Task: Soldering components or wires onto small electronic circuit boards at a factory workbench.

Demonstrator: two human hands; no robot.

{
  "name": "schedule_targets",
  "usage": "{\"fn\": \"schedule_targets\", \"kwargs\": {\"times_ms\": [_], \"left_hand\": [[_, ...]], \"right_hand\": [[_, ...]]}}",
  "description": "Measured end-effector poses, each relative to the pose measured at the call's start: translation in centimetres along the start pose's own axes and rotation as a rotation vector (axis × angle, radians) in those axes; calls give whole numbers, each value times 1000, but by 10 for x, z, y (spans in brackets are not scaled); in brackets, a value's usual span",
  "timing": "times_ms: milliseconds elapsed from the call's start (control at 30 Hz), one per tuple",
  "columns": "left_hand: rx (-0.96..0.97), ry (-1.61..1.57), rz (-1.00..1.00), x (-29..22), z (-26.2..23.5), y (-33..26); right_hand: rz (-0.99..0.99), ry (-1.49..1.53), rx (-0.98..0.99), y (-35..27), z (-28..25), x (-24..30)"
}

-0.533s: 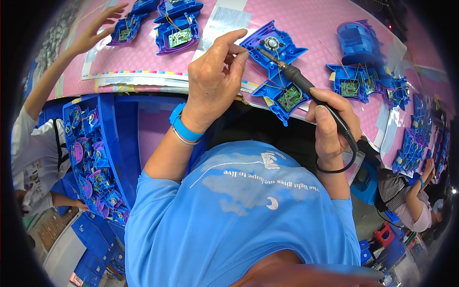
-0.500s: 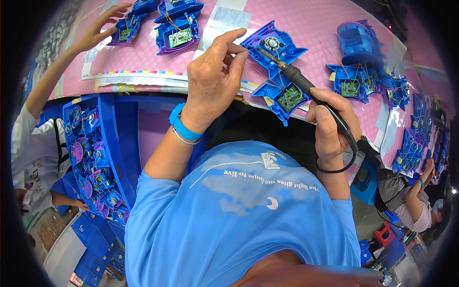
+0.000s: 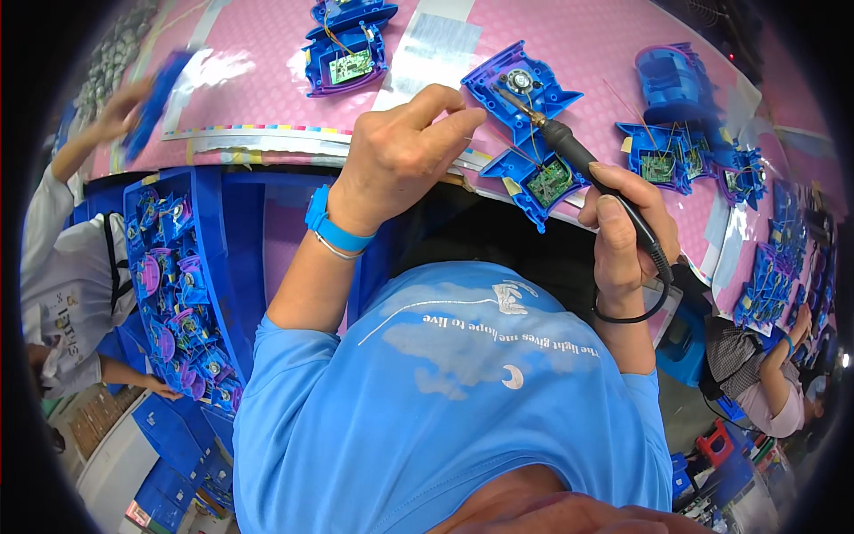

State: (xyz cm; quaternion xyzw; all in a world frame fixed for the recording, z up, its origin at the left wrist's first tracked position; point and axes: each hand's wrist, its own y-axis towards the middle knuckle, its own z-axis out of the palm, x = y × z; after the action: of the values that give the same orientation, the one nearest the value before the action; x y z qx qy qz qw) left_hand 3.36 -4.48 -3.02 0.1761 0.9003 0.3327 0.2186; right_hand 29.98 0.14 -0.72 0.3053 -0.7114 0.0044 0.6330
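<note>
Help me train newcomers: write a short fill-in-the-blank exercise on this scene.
1. The right hand grips the ____ handle of a soldering iron.
2. The wide wristband below the left hand is ____.
3. The circuit board nearest the hands is ____.
4. The tabletop is mostly ____.

Missing words: black; blue; green; pink.

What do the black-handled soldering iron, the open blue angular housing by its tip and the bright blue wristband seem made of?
Soldering iron: its dull black grip looks like plastic or rubber; the sheen on the shank suggests metal. Housing: likely hard plastic, slightly glossy, given its thin, moulded-looking walls. Wristband: probably silicone or soft plastic, from its smooth, even colour and snug curve.
</note>
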Motion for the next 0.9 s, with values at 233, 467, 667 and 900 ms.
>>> {"fn": "schedule_targets", "kwargs": {"times_ms": [233, 467, 667, 900], "left_hand": [[-26, 44, 70, 6, 8, 4], [-35, -11, 58, 5, 12, 7], [-21, -10, 43, 7, 16, 6], [-20, -2, 38, 7, 17, 4]], "right_hand": [[-23, 9, -11, 0, -2, 2], [-11, 19, -14, 0, 0, 1], [11, 9, 6, 1, -1, 1], [-7, -1, 5, 0, -2, 1]]}}
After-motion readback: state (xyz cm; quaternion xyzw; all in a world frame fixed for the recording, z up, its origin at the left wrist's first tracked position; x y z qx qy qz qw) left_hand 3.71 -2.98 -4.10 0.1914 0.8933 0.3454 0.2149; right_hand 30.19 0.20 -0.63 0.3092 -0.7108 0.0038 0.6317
